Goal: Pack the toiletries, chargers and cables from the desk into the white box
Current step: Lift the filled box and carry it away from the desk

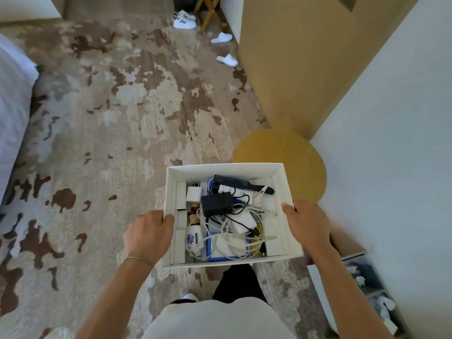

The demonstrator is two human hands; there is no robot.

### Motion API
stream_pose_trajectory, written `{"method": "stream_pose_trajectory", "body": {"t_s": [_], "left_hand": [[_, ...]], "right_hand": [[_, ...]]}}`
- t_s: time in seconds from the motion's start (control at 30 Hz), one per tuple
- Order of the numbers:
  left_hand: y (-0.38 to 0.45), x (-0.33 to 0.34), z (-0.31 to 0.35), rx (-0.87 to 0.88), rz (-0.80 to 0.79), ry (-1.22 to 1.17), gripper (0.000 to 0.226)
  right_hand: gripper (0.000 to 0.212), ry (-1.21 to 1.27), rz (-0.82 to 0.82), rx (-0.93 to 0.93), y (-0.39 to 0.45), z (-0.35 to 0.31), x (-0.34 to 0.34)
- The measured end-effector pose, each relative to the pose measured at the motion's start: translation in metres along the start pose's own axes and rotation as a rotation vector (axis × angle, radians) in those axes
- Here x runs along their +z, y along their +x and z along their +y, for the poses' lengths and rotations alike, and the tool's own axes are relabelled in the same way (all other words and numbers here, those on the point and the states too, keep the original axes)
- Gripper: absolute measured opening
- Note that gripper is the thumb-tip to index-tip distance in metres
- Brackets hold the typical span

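Patterned carpet [102,133] fills the floor beneath a white box [227,168] held in the air. Left hand [146,237] and right hand [308,225] clamp its side walls, thumbs over the rims. Inside lie a black charger [216,204], tangled cables [234,237] and a comb [242,184].

Open white box [288,192], held level, holds tangled cables [234,238], chargers [216,204], toiletries [194,237].

chargers [217,204] and cables [241,237] lie in the box [221,168], hands on both sides.
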State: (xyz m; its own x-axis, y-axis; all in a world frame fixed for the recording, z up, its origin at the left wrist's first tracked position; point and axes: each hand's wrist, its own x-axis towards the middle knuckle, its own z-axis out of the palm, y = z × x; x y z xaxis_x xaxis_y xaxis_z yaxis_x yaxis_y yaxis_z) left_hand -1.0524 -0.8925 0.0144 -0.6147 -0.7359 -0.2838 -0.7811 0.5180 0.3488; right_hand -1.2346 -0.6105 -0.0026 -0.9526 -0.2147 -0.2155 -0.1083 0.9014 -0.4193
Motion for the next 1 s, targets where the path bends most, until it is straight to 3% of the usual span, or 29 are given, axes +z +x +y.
{"method": "stream_pose_trajectory", "body": {"t_s": [0.47, 0.73, 1.0], "left_hand": [[0.109, 0.099, 0.173, 0.050, -0.143, 0.115, 0.036], [0.184, 0.183, 0.217, 0.101, -0.336, 0.204, 0.035], [0.250, 0.254, 0.244, 0.178, -0.386, 0.349, 0.044]], "right_hand": [[0.048, -0.019, -0.014, 0.114, 0.170, 0.117, -0.004], [0.048, -0.088, -0.069, 0.178, 0.251, 0.169, 0.022], [0.049, -0.108, -0.095, 0.234, 0.315, 0.211, 0.067]]}}
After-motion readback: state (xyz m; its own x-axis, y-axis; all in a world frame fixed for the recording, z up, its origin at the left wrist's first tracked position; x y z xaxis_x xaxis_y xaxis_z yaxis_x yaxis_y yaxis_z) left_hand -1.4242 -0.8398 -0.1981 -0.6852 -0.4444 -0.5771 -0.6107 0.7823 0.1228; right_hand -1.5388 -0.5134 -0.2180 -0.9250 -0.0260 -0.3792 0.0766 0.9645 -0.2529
